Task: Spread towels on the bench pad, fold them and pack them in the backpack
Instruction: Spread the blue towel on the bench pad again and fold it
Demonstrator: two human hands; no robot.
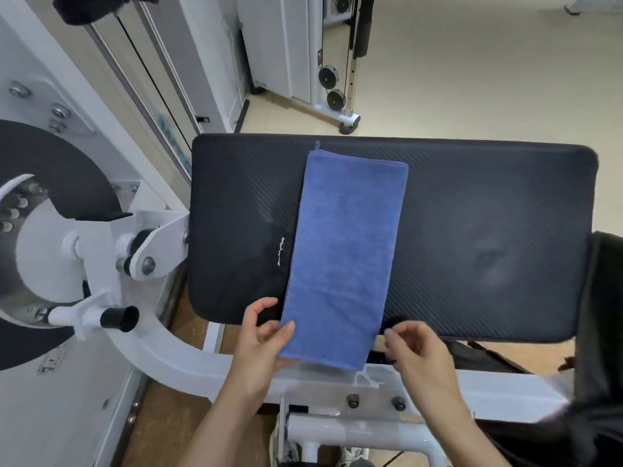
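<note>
A blue towel (340, 251), folded into a long narrow strip, lies across the black bench pad (488, 203). Its near end hangs over the pad's front edge. My left hand (259, 342) holds the towel's near left corner, with the thumb on top of the cloth. My right hand (418, 348) hovers beside the near right corner with its fingers loosely curled. Its fingertips are right at the towel's edge, and I see no grip there. A dark fabric object (603, 298) at the right edge may be the backpack; only part of it shows.
The white machine frame (188, 362) runs under the pad toward me, with a black handle stub (119, 318) at the left. A large weight wheel (43, 210) stands on the left. More gym machines (303, 62) and beige floor lie behind the pad.
</note>
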